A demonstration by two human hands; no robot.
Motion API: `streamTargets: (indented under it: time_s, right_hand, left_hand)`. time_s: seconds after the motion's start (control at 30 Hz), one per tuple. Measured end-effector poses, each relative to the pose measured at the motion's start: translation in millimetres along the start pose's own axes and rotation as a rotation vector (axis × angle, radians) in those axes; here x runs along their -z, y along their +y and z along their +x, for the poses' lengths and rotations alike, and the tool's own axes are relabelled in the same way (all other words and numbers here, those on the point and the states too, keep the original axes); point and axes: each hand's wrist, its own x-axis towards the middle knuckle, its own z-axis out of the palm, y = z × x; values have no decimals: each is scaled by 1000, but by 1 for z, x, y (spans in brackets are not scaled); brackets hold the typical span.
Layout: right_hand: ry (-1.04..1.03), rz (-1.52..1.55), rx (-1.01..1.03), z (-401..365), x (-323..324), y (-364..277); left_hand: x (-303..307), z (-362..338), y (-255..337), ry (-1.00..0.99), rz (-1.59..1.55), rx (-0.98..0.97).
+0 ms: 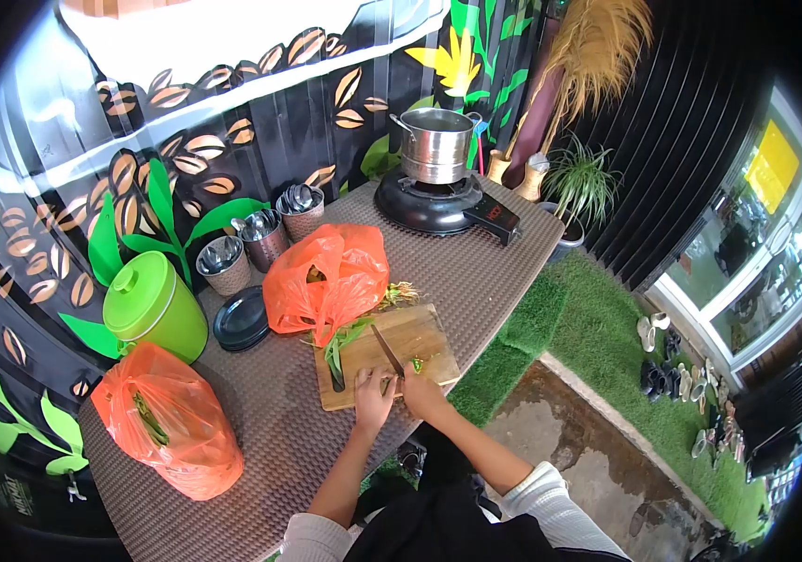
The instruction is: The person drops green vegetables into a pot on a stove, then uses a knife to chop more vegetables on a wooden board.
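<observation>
A knife [388, 350] is gripped in my right hand [423, 395], its blade pointing away over the wooden cutting board [392, 361]. Close to its left, my left hand [375, 397] rests at the board's near edge, fingers curled around a small green vegetable piece that is mostly hidden. Chopped green bits [418, 363] lie on the board to the right of the blade. Long green leaves [345, 339] lie across the board's far left corner, by an orange plastic bag [331, 276].
Another orange bag [171, 421] stands at left, near a lime-green lidded bucket [153, 304]. Dark plates [242, 318] are stacked beside cups of cutlery [262, 239]. A steel pot [437, 145] sits on a portable stove [434, 204] at the table's far end.
</observation>
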Motion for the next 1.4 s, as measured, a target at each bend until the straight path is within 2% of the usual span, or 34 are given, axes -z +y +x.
streamTargets:
  time_s: [0.1, 0.23, 0.3, 0.43, 0.47, 0.5, 0.6, 0.67, 0.77, 0.83, 0.87, 0.97, 1.17, 1.27, 1.4]
  right_hand:
    - [106, -38, -71, -15, -17, -6]
    - [102, -69, -53, -2, -12, -5]
    - [-6, 0, -28, 4, 2, -4]
    - [-17, -62, -11, -14, 1, -6]
    - [43, -46, -49, -21, -8, -10]
    - [103, -30, -88, -24, -12, -13]
    - [105, -48, -58, -18, -15, -13]
    - [32, -8, -106, -12, -2, -14]
    - [48, -21, 15, -8, -10, 1]
    - [210, -66, 52, -23, -23, 0]
    - [211, -68, 56, -25, -24, -2]
    - [96, 6, -104, -24, -15, -15]
    - [0, 67, -15, -7, -1, 2]
    - [110, -82, 70, -15, -23, 11]
    - [133, -143, 33, -24, -21, -6]
  left_hand:
    - [-3, -4, -4, 46, 67, -11]
    - [4, -4, 4, 26, 112, -109]
    - [4, -6, 3, 28, 148, -132]
    - [3, -7, 2, 62, 176, -149]
    - [3, -7, 3, 80, 149, -158]
    - [4, -6, 5, 82, 147, -157]
    - [9, -7, 10, 37, 125, -108]
    - [7, -8, 6, -3, 143, -65]
    - [1, -10, 0, 43, 162, -85]
    - [2, -8, 3, 30, 101, -63]
    - [2, -8, 4, 11, 40, -38]
    - [9, -6, 14, 11, 41, 16]
    - [8, -3, 11, 19, 105, -44]
    - [9, -2, 15, -2, 129, -28]
    - [14, 0, 22, 7, 55, -3]
